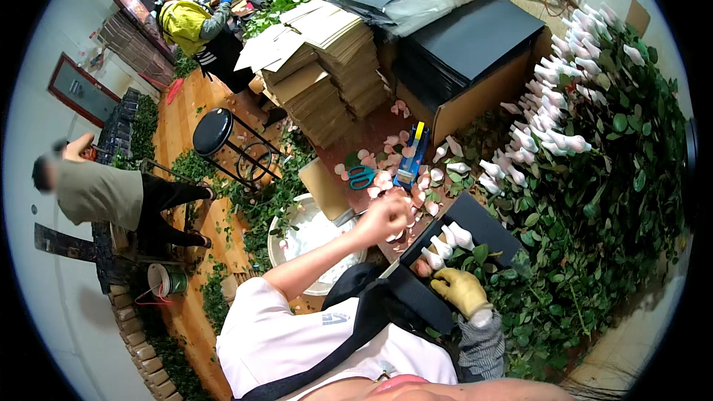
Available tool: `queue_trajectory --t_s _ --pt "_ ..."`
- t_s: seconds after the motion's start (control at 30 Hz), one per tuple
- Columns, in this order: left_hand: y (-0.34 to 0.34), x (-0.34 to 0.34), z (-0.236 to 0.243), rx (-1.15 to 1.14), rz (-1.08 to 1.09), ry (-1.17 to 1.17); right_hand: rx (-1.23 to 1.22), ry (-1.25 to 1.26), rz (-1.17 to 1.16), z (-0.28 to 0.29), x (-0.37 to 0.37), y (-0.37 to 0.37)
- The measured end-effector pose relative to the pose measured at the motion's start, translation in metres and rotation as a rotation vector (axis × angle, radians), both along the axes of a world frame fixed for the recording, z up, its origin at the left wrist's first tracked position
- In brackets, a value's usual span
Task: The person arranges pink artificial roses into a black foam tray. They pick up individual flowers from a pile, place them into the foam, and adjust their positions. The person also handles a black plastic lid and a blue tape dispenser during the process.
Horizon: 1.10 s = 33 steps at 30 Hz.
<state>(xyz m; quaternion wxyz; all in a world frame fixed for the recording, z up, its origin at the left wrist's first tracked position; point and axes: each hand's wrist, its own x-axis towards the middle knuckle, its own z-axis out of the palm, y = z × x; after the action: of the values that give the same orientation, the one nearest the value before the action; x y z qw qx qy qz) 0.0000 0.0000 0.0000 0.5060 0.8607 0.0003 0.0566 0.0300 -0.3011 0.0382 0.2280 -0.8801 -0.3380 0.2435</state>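
My left hand [388, 217], bare, is closed with fingers curled, over scattered pink petals [382, 180] on the reddish bench; whatever it may hold is hidden. My right hand [460, 291], in a yellow glove, bends its fingers at the near side of an open black box [417, 291]. Its fingertips are beside a pale pink rose bloom [422, 267]; the grip itself is hidden. Several roses in white net sleeves [443, 246] lie in a row at the box, with green leaves by them. Beyond my left hand are teal-handled scissors [361, 177] and a blue tool with a yellow top [411, 156].
Many net-sleeved roses [549, 100] with leafy stems pile up on the right. Cardboard stacks [319, 67] and a box of black sheets [471, 44] stand behind. A white tub [308, 241] and black stool [213, 132] are left. Two people work farther off.
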Motion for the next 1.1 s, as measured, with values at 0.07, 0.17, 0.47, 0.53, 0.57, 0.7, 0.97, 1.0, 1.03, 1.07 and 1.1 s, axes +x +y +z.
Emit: queue_trajectory --t_s 0.07,0.17,0.47,0.53,0.57,0.7,0.97,1.0,1.03,1.07,1.1 --pt "-0.031 0.005 -0.004 0.064 -0.069 0.186 0.119 0.011 -0.214 0.022 0.003 0.004" --pt "-0.075 -0.009 -0.012 0.346 -0.08 0.201 -0.299 -0.226 -0.224 -0.008 -0.009 0.005" --pt "-0.091 -0.007 -0.034 0.081 -0.08 0.124 -0.315 -0.353 -0.127 -0.053 -0.01 -0.002" --pt "-0.084 -0.008 -0.021 0.089 -0.012 0.15 -0.307 -0.34 -0.145 -0.056 -0.011 -0.001" --pt "-0.078 -0.004 -0.037 -0.103 0.13 0.127 -0.335 -0.359 -0.175 -0.057 -0.014 0.001" --pt "-0.035 0.017 0.0 -0.042 0.064 -0.257 -0.125 -0.206 -0.176 -0.036 -0.012 -0.014" --pt "-0.108 0.01 -0.045 0.304 -0.028 0.112 -0.542 -0.472 -0.095 -0.057 0.012 -0.002" --pt "-0.11 0.011 -0.043 0.239 -0.047 0.12 -0.548 -0.499 -0.082 -0.069 0.014 -0.005" --pt "-0.11 0.011 -0.037 0.177 -0.064 0.133 -0.499 -0.525 -0.096 -0.088 0.014 -0.01" --pt "-0.109 0.01 -0.03 0.106 -0.054 0.127 -0.451 -0.556 -0.118 -0.11 0.019 -0.016" --pt "-0.106 0.008 -0.024 0.032 -0.046 0.119 -0.405 -0.589 -0.143 -0.134 0.024 -0.024"
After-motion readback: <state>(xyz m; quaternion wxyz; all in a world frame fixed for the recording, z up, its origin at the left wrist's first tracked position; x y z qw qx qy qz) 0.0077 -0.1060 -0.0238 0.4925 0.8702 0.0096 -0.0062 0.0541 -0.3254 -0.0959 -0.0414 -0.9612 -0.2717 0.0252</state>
